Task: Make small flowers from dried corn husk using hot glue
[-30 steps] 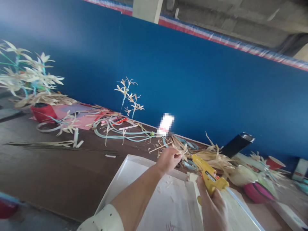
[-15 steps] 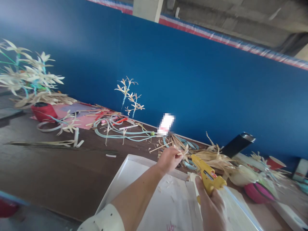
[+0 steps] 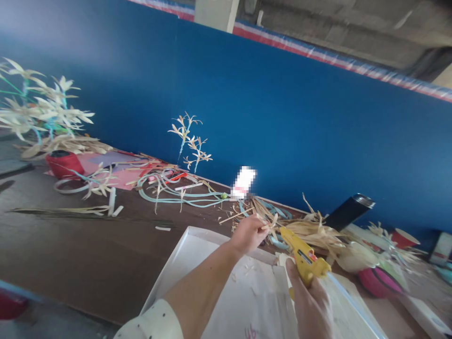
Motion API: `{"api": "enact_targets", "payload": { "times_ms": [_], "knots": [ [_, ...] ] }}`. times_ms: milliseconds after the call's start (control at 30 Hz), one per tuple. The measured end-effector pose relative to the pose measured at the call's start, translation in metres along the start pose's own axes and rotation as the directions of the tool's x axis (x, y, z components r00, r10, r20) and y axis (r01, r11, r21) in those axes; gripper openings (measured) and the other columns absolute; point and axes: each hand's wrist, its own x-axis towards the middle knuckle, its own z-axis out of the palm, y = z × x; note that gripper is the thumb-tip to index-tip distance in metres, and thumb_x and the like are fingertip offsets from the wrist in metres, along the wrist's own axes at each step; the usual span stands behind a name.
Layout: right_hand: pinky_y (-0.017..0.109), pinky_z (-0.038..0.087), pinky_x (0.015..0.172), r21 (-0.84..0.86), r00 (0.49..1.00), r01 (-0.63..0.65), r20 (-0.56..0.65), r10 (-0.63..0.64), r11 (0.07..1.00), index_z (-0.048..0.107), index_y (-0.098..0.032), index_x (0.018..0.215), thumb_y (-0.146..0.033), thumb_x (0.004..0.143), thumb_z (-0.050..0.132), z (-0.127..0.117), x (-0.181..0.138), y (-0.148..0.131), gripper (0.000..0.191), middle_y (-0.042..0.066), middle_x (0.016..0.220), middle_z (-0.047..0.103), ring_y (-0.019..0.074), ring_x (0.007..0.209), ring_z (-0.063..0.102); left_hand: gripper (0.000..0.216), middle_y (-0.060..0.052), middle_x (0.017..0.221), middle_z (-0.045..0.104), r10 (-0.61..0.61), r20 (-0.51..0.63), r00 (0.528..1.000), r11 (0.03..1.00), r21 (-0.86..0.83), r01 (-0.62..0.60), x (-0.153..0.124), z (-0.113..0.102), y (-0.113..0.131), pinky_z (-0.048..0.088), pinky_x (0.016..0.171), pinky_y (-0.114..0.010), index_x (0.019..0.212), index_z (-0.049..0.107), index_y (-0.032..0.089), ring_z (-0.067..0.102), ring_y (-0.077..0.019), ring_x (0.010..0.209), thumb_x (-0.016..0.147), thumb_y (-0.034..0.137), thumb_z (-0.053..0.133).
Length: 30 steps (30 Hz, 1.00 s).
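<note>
My left hand (image 3: 247, 234) pinches a small straw-coloured dried-leaf flower (image 3: 271, 222) above the far edge of a white tray (image 3: 183, 263). My right hand (image 3: 310, 301) grips a yellow glue gun (image 3: 303, 256), its nozzle pointing up-left and almost touching the flower. A clear glue stick (image 3: 353, 303) juts from the gun's back. Both hands hover over the tray, which holds white paper and small scraps.
A brown table (image 3: 88, 254) runs along a blue wall (image 3: 282, 117). Light blue cords and dried strips (image 3: 176, 193) lie behind the tray. A red pot with dried flowers (image 3: 63, 162) stands far left. A black flask (image 3: 348, 212), pink bowl (image 3: 376, 282) and red cup (image 3: 402, 238) sit right.
The glue gun's nozzle has crept slightly left and up toward the flower. My left hand has barely shifted.
</note>
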Motion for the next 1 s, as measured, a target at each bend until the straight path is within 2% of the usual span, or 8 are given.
{"api": "enact_targets", "payload": {
  "times_ms": [200, 300, 467, 767, 900, 1000],
  "knots": [
    [0.030, 0.045, 0.073, 0.058, 1.000, 0.000, 0.020, -0.002, 0.998, 0.062, -0.016, 0.077, -0.057, 0.069, 0.059, 0.000, -0.001, -0.003, 0.042, 0.002, 0.053, 0.055, 0.0252, 0.076, 0.060, 0.014, -0.004, 0.084, 0.068, -0.024, -0.002, 1.000, 0.999, -0.032, 0.024, -0.001, 0.000, 0.002, 0.049, 0.074, -0.021, 0.075, 0.070, 0.017, 0.062, -0.0138, 0.078, 0.072, 0.011, 0.057],
    [0.029, 0.044, 0.074, 0.093, 1.000, 0.010, 0.012, -0.011, 0.996, 0.063, -0.016, 0.079, -0.054, 0.069, 0.061, -0.002, -0.001, -0.006, 0.040, 0.002, 0.058, 0.059, 0.0241, 0.077, 0.060, 0.015, -0.004, 0.084, 0.068, -0.032, -0.001, 0.999, 0.999, -0.022, 0.032, -0.001, 0.001, 0.002, 0.049, 0.072, -0.021, 0.076, 0.070, 0.016, 0.062, -0.0136, 0.076, 0.072, 0.011, 0.057],
    [0.028, 0.044, 0.067, 0.105, 1.000, 0.000, 0.020, -0.002, 0.994, 0.064, -0.015, 0.082, -0.058, 0.068, 0.061, -0.004, 0.001, -0.005, 0.045, 0.004, 0.066, 0.063, 0.0237, 0.076, 0.060, 0.013, -0.005, 0.081, 0.067, -0.024, -0.013, 1.000, 0.999, 0.030, 0.024, -0.002, 0.003, -0.001, 0.049, 0.069, -0.021, 0.077, 0.071, 0.016, 0.061, -0.0140, 0.073, 0.072, 0.013, 0.059],
    [0.025, 0.045, 0.065, 0.269, 0.997, -0.028, 0.080, 0.006, 0.963, 0.064, -0.014, 0.097, -0.060, 0.064, 0.065, -0.006, 0.018, 0.020, 0.057, 0.005, 0.084, 0.065, 0.0207, 0.081, 0.058, 0.014, -0.003, 0.081, 0.069, 0.013, 0.010, 1.000, 0.999, 0.051, -0.013, 0.000, 0.000, 0.002, 0.047, 0.070, -0.020, 0.068, 0.068, 0.017, 0.061, -0.0135, 0.077, 0.073, 0.010, 0.057],
    [0.022, 0.042, 0.051, 0.492, 0.996, -0.070, 0.083, 0.033, 0.868, 0.062, -0.013, 0.094, -0.058, 0.064, 0.067, -0.011, 0.030, 0.038, 0.053, -0.001, 0.065, 0.055, 0.0125, 0.059, 0.052, 0.019, -0.003, 0.082, 0.069, 0.006, 0.025, 1.000, 0.999, 0.050, -0.007, 0.000, -0.001, 0.004, 0.046, 0.075, -0.020, 0.065, 0.066, 0.017, 0.061, -0.0133, 0.080, 0.076, 0.010, 0.053],
    [0.019, 0.036, 0.040, 0.599, 0.986, -0.150, 0.150, 0.073, 0.786, 0.060, -0.014, 0.091, -0.056, 0.062, 0.069, -0.023, 0.045, 0.055, 0.052, -0.006, 0.054, 0.042, 0.0081, 0.046, 0.042, 0.020, -0.003, 0.080, 0.069, 0.007, 0.013, 1.000, 0.997, 0.081, -0.008, -0.001, -0.001, 0.003, 0.046, 0.078, -0.022, 0.066, 0.066, 0.017, 0.060, -0.0139, 0.080, 0.079, 0.014, 0.052]
  ]
}}
